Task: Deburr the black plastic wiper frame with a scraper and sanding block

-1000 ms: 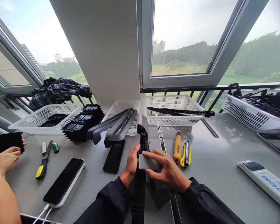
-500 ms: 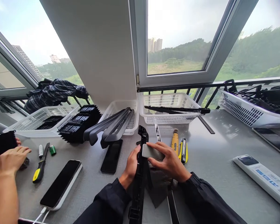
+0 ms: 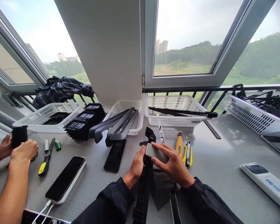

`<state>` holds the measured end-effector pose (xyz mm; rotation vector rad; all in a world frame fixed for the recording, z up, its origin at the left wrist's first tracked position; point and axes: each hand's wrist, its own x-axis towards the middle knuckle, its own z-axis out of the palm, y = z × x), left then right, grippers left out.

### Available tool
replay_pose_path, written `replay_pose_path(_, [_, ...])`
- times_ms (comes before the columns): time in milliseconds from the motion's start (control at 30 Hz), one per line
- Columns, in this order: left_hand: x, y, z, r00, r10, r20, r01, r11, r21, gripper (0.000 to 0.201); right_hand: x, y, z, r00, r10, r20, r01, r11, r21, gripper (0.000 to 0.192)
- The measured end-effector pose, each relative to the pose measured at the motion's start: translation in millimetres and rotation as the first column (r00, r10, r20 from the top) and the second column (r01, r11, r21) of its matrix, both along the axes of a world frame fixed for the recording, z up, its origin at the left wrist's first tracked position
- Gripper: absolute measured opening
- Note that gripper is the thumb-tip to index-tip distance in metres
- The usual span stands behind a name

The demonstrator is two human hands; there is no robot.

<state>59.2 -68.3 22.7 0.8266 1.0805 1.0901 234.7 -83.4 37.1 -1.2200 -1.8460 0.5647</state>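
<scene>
- The right hand [image 3: 175, 166], in a black sleeve, presses a small grey block [image 3: 156, 153] with fingers curled over its top, thumb below, against the upper part of a long black plastic part [image 3: 145, 177].
- The left hand [image 3: 137, 164] grips that long black plastic part from its left side, thumb up against the near end of the grey block; the part runs from the lower edge of the view up the middle of the grey table [image 3: 219, 161], its hooked end rising just past the fingers.
- Just right of the right hand lie a yellow rotary tool [image 3: 179, 143] and a yellow utility knife [image 3: 188, 150], side by side; a thin metal strip [image 3: 161, 134] lies between them and the part.
- Left of the left hand a dark phone [image 3: 115, 155] lies flat, with a white-cased phone [image 3: 66, 179] on a cable nearer the table's edge.
- Behind the phones, several grey wiper-like arms [image 3: 116, 126] lean out of a white basket [image 3: 130, 107]; a second white basket [image 3: 175, 104] to its right holds a long black blade.
- At far left, another person's hands [image 3: 23, 151] close around a black ribbed piece [image 3: 19, 135], near a yellow-handled screwdriver [image 3: 45, 158] and a stack of black ribbed parts [image 3: 85, 122].
- A white remote [image 3: 266, 183] lies well apart at far right.
</scene>
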Motion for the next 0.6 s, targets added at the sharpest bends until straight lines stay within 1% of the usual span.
replay_pose_path(67, [0.6, -0.9, 4.3, 0.999, -0.049, 0.013, 0.048, 0.999, 0.014, 0.067, -1.3, -3.3, 0.4, 1.0, 0.0, -0.002, 0.0, 1.0, 0.03, 0.048])
replay_pose_path(167, [-1.4, -1.0, 11.0, 0.994, -0.092, 0.053, 0.091, 0.996, 0.023, 0.076, -10.0, -11.4, -0.7, 0.996, 0.088, 0.016, -0.089, 0.992, 0.091, 0.05])
replay_pose_path(233, [-4.1, -0.1, 12.2, 0.994, -0.09, 0.064, 0.089, 0.996, 0.027, 0.081, -16.9, -15.3, -2.2, 0.988, 0.147, 0.042, -0.151, 0.981, 0.121, 0.051])
replay_pose_path(300, [-6.5, 1.1, 9.3, 0.998, -0.045, 0.032, 0.043, 0.998, 0.048, 0.083, -21.3, -16.1, -4.0, 0.985, 0.157, 0.064, -0.165, 0.977, 0.138, 0.051])
replay_pose_path(400, [-6.7, 1.7, 1.3, 0.999, 0.044, -0.033, -0.041, 0.997, 0.071, 0.084, -21.0, -12.3, -6.8, 0.994, 0.093, 0.055, -0.1, 0.985, 0.139, 0.051])
replay_pose_path(433, [-5.6, 1.1, -0.6, 0.999, 0.047, -0.024, -0.045, 0.997, 0.065, 0.085, -19.3, -10.2, -7.8, 0.997, 0.06, 0.044, -0.066, 0.989, 0.134, 0.051])
replay_pose_path(500, [-2.5, -1.2, -0.8, 0.999, -0.017, 0.038, 0.015, 0.997, 0.071, 0.086, -14.4, -5.9, -9.7, 1.0, -0.007, 0.027, 0.004, 0.993, 0.122, 0.05])
replay_pose_path(567, [0.7, -4.7, 3.9, 0.99, -0.115, 0.087, 0.105, 0.989, 0.108, 0.083, -8.6, -1.6, -11.4, 0.997, -0.073, 0.025, 0.07, 0.991, 0.116, 0.048])
replay_pose_path(600, [2.0, -6.6, 7.5, 0.986, -0.148, 0.08, 0.137, 0.982, 0.13, 0.079, -5.7, 0.3, -12.1, 0.994, -0.105, 0.023, 0.102, 0.988, 0.115, 0.048])
